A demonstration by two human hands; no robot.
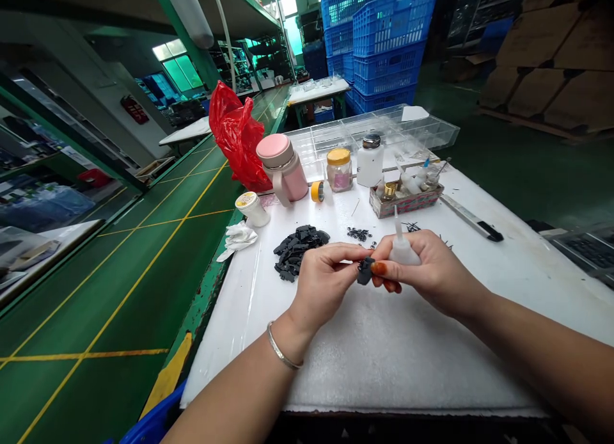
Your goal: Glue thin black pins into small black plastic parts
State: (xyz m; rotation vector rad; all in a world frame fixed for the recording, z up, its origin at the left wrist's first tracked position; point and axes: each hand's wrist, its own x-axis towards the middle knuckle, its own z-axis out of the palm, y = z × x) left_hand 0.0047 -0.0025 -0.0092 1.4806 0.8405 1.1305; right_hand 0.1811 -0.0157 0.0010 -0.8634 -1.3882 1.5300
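A small dark plastic part (364,272) is pinched between the fingertips of both hands over the white table. My left hand (326,274) grips it from the left, a silver bangle on that wrist. From the other side my right hand (417,265) presses its thumb on the part, and the same hand also holds a white squeeze bottle (404,251) with its thin nozzle pointing up. Behind my left hand lies a heap of similar dark plastic parts (297,245). Little black rings (359,234) are scattered beyond my fingertips.
A pink mug (288,175), a yellow-lidded jar (339,172), a white bottle (369,164) and a small box of bottles (407,201) line the table's back. A utility knife (472,219) lies right. White gloves (237,239) lie left, beside a green conveyor (144,271).
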